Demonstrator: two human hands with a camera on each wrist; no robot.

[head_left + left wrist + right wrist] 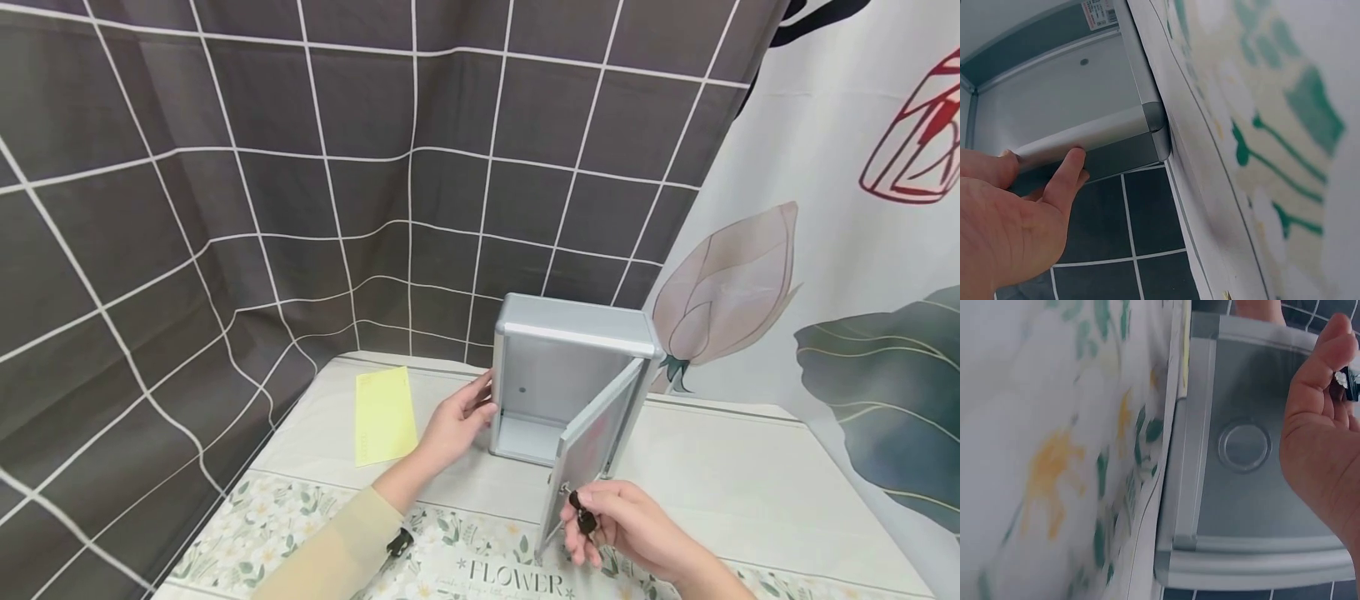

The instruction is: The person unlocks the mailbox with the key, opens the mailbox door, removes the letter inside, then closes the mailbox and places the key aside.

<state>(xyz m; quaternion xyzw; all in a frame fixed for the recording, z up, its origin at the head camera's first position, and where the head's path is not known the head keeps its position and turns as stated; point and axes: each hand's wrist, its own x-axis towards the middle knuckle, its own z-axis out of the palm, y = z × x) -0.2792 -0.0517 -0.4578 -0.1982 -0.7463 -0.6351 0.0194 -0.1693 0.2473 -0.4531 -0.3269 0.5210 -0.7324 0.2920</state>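
A silver metal box [577, 321] stands upright with its hinged door [588, 437] swung outward on the right. Its inside shows pale grey, with a small dark hole in the back wall. My left hand [453, 425] rests at the box's left side, its fingertips touching the front edge, as the left wrist view also shows. In front of the door, my right hand [626, 525] pinches black-headed keys [586, 522] at the small lock [566, 488] near the door's free edge. How deep any key sits is hidden.
A yellow paper slip [384, 417] lies on the table left of the box. The flower-printed cloth [517, 575] covers the table. A dark grid curtain [360, 192] hangs behind, with a white patterned one [787, 333] at the right.
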